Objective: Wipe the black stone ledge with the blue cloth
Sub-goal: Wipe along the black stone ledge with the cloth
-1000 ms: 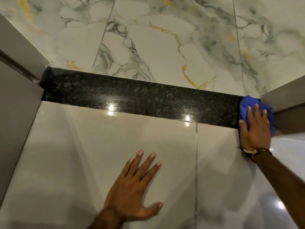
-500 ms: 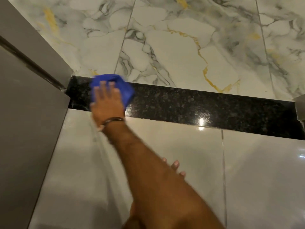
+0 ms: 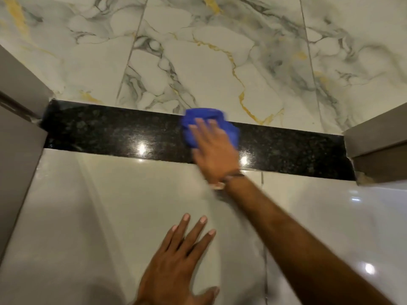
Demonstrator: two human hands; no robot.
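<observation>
The black stone ledge (image 3: 99, 133) runs as a glossy speckled strip across the view, between the marble tiles and the pale tiles below. Near its middle lies the crumpled blue cloth (image 3: 198, 119), and my right hand (image 3: 214, 153) presses flat on it, fingers spread over the cloth; the hand looks blurred. A bracelet sits at that wrist. My left hand (image 3: 178, 267) rests flat with fingers apart on the pale glossy tile below the ledge, holding nothing.
White marble tiles with grey and gold veins (image 3: 209, 62) lie beyond the ledge. Grey panels close in at the left (image 3: 17, 150) and right (image 3: 378, 142) ends of the ledge. Pale glossy tiles (image 3: 99, 216) with a grout line fill the near side.
My right hand with the cloth swept from the ledge's right end to its left end, and has now come back to the middle. The left hand stays flat on the pale tile.
</observation>
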